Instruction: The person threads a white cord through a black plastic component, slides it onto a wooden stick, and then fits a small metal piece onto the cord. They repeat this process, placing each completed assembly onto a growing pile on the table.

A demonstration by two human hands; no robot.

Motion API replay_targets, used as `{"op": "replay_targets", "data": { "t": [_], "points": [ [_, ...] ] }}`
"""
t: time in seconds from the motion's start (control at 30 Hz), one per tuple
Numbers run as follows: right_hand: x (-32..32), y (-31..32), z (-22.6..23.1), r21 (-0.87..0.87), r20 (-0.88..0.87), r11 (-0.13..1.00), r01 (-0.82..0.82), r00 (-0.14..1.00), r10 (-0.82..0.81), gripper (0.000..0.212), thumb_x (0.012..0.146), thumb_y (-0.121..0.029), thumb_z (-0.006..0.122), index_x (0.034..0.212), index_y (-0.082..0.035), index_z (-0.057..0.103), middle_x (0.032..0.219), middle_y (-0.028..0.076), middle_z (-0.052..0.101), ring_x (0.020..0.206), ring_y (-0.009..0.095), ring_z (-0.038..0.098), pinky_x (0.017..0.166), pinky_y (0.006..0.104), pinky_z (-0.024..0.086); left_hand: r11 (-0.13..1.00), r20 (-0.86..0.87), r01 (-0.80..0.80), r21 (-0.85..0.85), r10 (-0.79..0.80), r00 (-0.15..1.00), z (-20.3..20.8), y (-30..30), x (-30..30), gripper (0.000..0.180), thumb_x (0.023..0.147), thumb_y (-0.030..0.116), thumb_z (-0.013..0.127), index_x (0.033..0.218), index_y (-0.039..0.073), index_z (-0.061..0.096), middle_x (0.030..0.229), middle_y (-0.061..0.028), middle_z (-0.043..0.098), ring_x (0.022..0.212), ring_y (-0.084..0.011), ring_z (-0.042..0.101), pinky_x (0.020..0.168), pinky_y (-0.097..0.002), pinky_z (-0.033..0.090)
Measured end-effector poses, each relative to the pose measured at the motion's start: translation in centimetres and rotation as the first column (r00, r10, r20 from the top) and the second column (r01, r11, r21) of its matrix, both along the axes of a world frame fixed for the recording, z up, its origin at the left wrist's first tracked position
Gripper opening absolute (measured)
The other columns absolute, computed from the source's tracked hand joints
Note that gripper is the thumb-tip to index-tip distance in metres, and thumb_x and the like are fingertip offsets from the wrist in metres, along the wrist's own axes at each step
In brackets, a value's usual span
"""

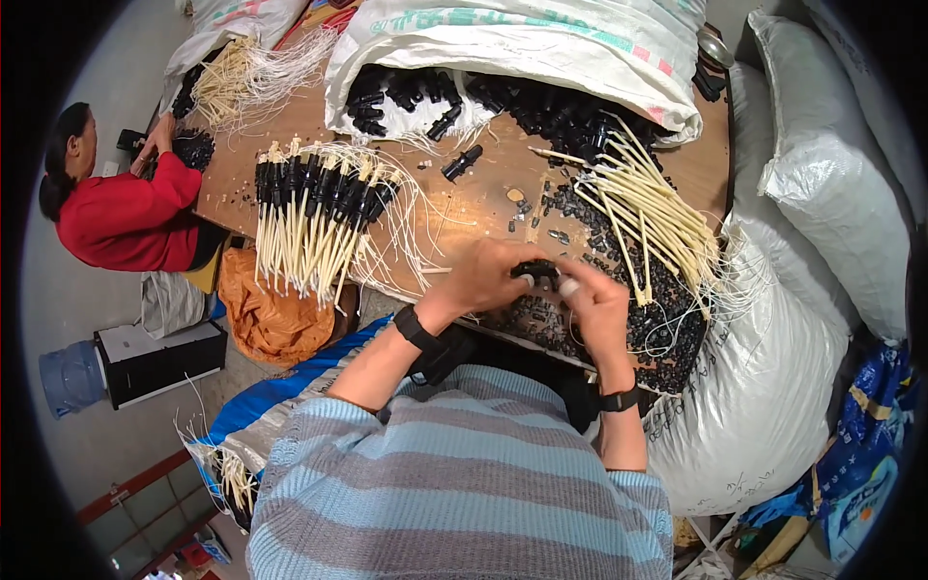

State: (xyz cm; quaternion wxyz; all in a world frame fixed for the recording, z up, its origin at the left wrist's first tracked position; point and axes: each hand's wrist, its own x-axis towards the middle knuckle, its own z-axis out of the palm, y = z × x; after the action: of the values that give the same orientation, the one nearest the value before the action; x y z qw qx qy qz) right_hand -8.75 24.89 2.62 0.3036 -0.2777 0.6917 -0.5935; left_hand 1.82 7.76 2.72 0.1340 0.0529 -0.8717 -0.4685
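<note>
At the table's near edge my left hand (483, 278) grips a black plastic fitting (535, 270) between curled fingers. My right hand (594, 307) pinches at the fitting's other end, and something white covers a fingertip there. Whether the right fingers also hold a small part cannot be made out. Small black pieces (541, 314) lie spread on the table below and right of my hands. Beyond them lies a bundle of cream-coloured tubes with white strings (662, 208). To the left is a row of cream tubes fitted with black sockets (314, 208). One loose black fitting (462, 163) lies farther back.
A white woven sack (512, 43) spills black fittings at the back. Stuffed white sacks (764, 377) crowd the right side. A person in red (130, 213) works at the table's left end. An orange bag (266, 304) and a black-and-white box (164, 362) stand at left.
</note>
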Motion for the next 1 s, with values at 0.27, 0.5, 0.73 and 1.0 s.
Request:
{"op": "replay_targets", "data": {
  "t": [0.27, 0.5, 0.73, 1.0],
  "points": [
    [0.1, -1.5, 0.9, 0.245, -0.116, 0.970, 0.008, 0.993, 0.021, 0.021, 0.079, -0.019, 0.076, 0.091, -0.004, 0.069, 0.053, 0.001, 0.048, 0.047, 0.010, 0.041, 0.046, 0.0270, 0.034, 0.881, -0.037, -0.107, -0.460, 0.101, 0.994, 1.2, 1.1, 0.5, 0.036, 0.066, 0.008, 0.066, 0.102, 0.017, 0.067, 0.073, -0.0037, 0.060, 0.068, -0.0254, 0.065, 0.056, -0.0363, 0.050],
    [1.7, -3.3, 2.2, 0.209, -0.310, 0.977, -0.050, 0.944, 0.115, 0.016, 0.083, -0.001, 0.070, 0.098, 0.003, 0.067, 0.070, 0.001, 0.060, 0.061, 0.007, 0.054, 0.055, 0.0221, 0.043, 0.840, -0.254, -0.340, -0.424, 0.250, 0.934, 2.2, -0.8, 2.6, 0.025, 0.066, 0.010, 0.067, 0.091, 0.014, 0.066, 0.071, -0.0023, 0.059, 0.061, -0.0219, 0.061, 0.052, -0.0333, 0.047],
    [1.1, -4.1, 2.7, 0.090, -0.625, 0.990, -0.111, 0.767, 0.143, 0.017, 0.079, -0.011, 0.071, 0.094, -0.003, 0.068, 0.099, 0.013, 0.067, 0.086, 0.029, 0.066, 0.075, 0.0322, 0.051, 0.242, -0.379, -0.673, -0.699, 0.672, 0.636, 3.2, -12.3, 9.5, 0.029, 0.059, 0.011, 0.070, 0.086, 0.007, 0.062, 0.110, -0.0098, 0.058, 0.114, -0.0295, 0.048, 0.100, -0.0475, 0.029],
    [-4.3, -1.2, 1.3, 0.216, -0.870, 0.845, 0.489, 0.490, -0.060, 0.024, 0.076, -0.024, 0.076, 0.089, -0.006, 0.069, 0.081, 0.013, 0.067, 0.070, 0.033, 0.064, 0.061, 0.0402, 0.048, 0.785, -0.247, -0.437, -0.439, 0.362, 0.899, 0.9, -9.8, 2.3, 0.039, 0.069, 0.001, 0.064, 0.108, 0.007, 0.067, 0.115, -0.0155, 0.061, 0.104, -0.0344, 0.057, 0.084, -0.0403, 0.048]
  ]
}}
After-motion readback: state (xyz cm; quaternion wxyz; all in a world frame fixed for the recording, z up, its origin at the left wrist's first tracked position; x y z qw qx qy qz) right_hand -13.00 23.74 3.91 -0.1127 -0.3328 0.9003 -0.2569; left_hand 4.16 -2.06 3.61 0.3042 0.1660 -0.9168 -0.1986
